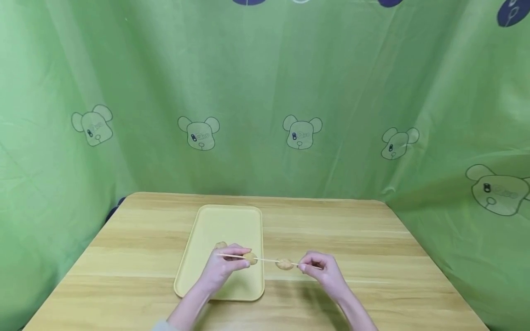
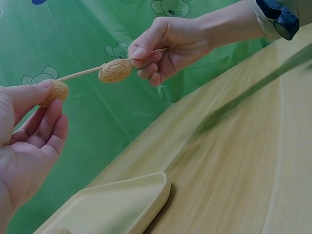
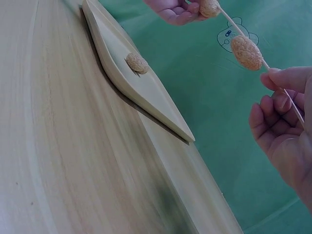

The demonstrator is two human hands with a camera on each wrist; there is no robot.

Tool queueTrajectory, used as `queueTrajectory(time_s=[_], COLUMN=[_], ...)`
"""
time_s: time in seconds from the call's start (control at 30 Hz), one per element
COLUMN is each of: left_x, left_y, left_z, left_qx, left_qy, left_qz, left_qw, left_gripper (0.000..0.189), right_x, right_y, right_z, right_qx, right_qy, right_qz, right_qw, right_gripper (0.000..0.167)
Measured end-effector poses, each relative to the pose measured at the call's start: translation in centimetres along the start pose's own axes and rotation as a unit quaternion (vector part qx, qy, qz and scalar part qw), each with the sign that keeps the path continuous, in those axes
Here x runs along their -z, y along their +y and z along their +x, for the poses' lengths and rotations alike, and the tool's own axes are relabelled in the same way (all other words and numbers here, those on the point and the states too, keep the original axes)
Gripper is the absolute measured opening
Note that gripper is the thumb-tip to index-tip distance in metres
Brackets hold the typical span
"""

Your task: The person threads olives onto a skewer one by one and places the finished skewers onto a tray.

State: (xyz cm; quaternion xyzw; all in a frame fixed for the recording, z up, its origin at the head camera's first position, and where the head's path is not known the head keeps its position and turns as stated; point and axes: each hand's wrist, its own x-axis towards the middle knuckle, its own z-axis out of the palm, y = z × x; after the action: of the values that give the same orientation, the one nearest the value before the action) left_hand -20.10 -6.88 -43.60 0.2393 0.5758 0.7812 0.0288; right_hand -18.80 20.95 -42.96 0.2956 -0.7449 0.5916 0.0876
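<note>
Right grip (image 1: 325, 270) on skewer (image 1: 267, 260); outside tray (image 1: 232, 225)

1. The head view looks forward and down from the near side, far enough back to take in most of the bench (image 1: 331, 230), the whole outline of the tray (image 1: 232, 225) and the far green curtain (image 1: 248, 174).
2. The left wrist view looks, tilted, from close beside the left hand (image 2: 29, 161) toward the right hand (image 2: 183, 46).
3. The right wrist view, steeply tilted, looks from close by the right hand leftward.
4. Both wrist views share the stick (image 2: 80, 74), both hands and part of the tray.
</note>
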Motion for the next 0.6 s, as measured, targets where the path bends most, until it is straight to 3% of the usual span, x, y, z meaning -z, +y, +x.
queueTrajectory(time_s=[0.23, 0.43, 0.6], left_x=[-0.25, -0.35, -0.37], left_y=[0.05, 0.02, -0.09], left_z=[0.46, 0.39, 0.33], left_qx=[0.004, 0.004, 0.008], left_qy=[0.0, -0.006, -0.009], left_qz=[0.007, -0.021, -0.032], left_qw=[1.0, 0.9998, 0.9994], left_gripper=[0.036, 0.027, 0.031], right_x=[-0.03, -0.15, -0.42], right_y=[-0.16, -0.24, -0.15], right_z=[0.14, 0.26, 0.32], right_qx=[0.003, 0.005, 0.017], right_qy=[0.005, 0.006, 0.007], right_qz=[-0.002, -0.002, 0.009], right_qw=[1.0, 1.0, 0.9998], right_gripper=[0.009, 0.01, 0.009])
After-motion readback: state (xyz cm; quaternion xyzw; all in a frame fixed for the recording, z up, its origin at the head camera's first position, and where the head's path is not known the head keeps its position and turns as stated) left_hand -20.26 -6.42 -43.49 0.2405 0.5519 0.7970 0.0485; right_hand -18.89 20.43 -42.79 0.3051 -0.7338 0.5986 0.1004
